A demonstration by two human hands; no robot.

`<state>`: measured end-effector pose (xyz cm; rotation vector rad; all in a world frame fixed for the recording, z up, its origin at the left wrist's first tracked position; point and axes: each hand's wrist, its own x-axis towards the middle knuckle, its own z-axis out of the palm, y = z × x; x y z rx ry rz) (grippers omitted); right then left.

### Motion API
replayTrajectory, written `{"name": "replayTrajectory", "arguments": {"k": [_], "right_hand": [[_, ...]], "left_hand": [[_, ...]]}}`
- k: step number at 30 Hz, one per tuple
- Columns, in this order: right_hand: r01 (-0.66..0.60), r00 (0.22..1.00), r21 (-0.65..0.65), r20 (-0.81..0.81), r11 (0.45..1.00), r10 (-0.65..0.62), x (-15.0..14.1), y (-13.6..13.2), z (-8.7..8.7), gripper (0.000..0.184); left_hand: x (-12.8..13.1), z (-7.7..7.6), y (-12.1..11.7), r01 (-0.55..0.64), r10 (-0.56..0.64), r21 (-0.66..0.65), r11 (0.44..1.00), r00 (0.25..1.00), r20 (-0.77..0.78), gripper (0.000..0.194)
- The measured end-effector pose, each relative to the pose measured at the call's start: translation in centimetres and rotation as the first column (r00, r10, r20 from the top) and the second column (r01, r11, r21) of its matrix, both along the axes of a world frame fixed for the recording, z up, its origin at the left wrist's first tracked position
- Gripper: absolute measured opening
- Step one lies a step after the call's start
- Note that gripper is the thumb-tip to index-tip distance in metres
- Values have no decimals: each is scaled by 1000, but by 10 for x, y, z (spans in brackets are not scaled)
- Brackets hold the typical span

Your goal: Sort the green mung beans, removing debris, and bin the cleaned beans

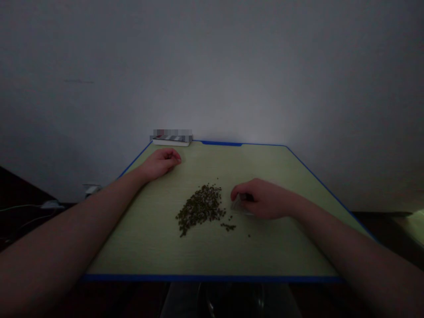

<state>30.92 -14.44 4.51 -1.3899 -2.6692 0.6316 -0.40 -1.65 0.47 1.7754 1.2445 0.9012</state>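
While the left hand [161, 163] lies half-curled near the blue edge [135, 159], the right hand [265, 198] — inboard — pinches clear plastic [237, 204].

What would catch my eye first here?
First, the loose pile of small greenish-brown bits near the middle of the pale, blue-edged table. Just right of it, the right hand has a thin see-through piece in its grip; the left hand is towards the table's far left corner.

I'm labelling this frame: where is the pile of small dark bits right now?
In the head view, the pile sits mid-picture on the table, between the left hand and the right hand, nearer the right.
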Motion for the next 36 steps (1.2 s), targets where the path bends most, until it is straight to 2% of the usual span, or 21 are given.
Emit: {"name": "replayTrajectory", "arguments": {"k": [3, 7, 16, 22, 30, 36], "right_hand": [[25, 998, 45, -58, 999, -23, -4, 2, -6, 37], [-29, 994, 72, -107, 997, 36, -7, 3, -10, 40], [-81, 997, -37, 7, 996, 81, 4, 1, 1, 36], [-30, 999, -47, 44, 998, 32, 2, -1, 2, 36], [-28, 999, -68, 28, 997, 30, -8, -12, 4, 32], [39, 999, -4, 24, 999, -39, -7, -10, 3, 33]], "left_hand": [[1, 0, 0, -3, 3, -3, 1000, 1000, -3, 18], [1, 2, -1, -6, 6, -6, 1000, 1000, -5, 17], [0, 0, 0, -3, 3, -18, 1000, 1000, 7, 15], [1, 2, -1, 0, 0, -1, 1000, 1000, -7, 14], [2, 2, -1, 5, -5, -9, 1000, 1000, 12, 15], [1, 2, -1, 1, -1, -5, 1000, 1000, -9, 15]]}}
